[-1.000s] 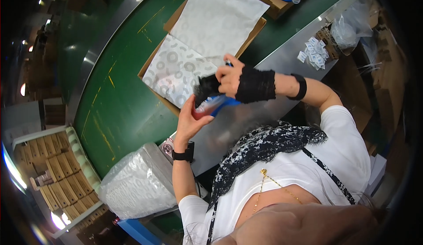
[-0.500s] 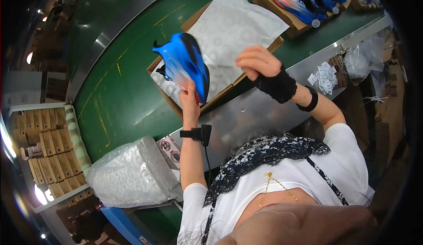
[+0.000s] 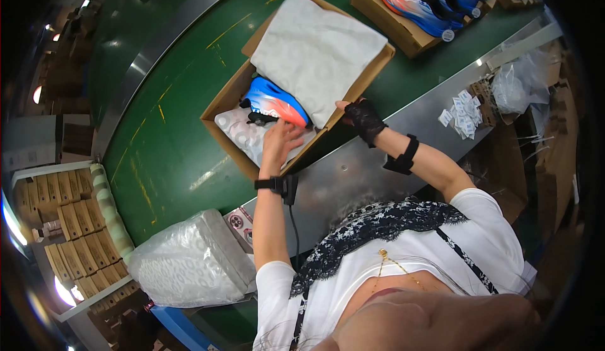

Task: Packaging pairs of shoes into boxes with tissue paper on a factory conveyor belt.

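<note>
A blue and orange sports shoe [image 3: 277, 102] lies on its side in an open cardboard shoe box [image 3: 234, 150]. Patterned white tissue paper [image 3: 321, 48] lines the box and rises past the shoe on the far side. My left hand [image 3: 282, 140] is open at the near side of the shoe, its fingers apart and close to the orange part. In a black fingerless glove, my right hand [image 3: 363, 120] closes on the box's near right edge, with the fingers partly hidden.
Another box [image 3: 403, 26] bearing several similar shoes stands at the far right. Small white packets [image 3: 465, 114] lie on the metal ledge [image 3: 340, 168] at right. A plastic-wrapped stack of patterned paper [image 3: 189, 259] sits at lower left, near a rack of small brown boxes [image 3: 82, 225].
The shoe has gone from my left hand down into the box, and that hand has let go. My right hand has come down to the box edge. The box has shifted slightly left.
</note>
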`<state>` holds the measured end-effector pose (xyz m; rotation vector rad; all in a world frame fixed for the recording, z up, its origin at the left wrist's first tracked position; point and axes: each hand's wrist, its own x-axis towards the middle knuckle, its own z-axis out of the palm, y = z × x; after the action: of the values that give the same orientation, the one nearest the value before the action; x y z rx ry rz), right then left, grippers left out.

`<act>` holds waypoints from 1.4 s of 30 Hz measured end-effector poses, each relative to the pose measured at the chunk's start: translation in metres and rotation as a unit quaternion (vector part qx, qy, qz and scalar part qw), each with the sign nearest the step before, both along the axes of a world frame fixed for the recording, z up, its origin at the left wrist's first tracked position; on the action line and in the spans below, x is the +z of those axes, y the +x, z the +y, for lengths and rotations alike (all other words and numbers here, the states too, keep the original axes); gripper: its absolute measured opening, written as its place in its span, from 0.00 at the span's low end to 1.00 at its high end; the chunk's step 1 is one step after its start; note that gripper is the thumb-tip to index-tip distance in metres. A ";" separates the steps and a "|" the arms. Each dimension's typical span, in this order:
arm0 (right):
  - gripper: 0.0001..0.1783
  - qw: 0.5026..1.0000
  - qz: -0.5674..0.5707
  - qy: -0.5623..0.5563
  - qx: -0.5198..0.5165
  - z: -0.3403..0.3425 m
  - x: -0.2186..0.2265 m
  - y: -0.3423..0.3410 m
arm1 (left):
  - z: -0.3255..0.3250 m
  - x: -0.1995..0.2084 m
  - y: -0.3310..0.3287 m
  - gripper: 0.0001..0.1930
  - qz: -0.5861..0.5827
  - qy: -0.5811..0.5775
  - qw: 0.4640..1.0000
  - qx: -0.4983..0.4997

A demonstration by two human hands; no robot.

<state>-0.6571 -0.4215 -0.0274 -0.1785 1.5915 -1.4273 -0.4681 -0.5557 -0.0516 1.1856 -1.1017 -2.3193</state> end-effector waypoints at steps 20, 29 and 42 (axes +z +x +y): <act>0.17 0.491 0.805 -0.160 0.293 -0.051 0.022 0.047 | 0.011 -0.012 0.085 0.31 0.112 0.071 0.969 0.207; 0.25 0.715 0.612 -0.337 0.004 -0.072 0.114 0.021 | 0.040 0.117 0.109 0.32 0.220 0.085 0.944 0.232; 0.33 0.555 0.641 0.043 0.528 0.040 -0.080 0.035 | 0.175 0.171 0.291 0.34 0.185 -0.045 0.827 0.529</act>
<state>-0.6219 -0.3811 -0.1070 -2.1122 1.8709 0.0065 -0.1766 -0.3804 0.1195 0.8853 -0.2435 -1.4696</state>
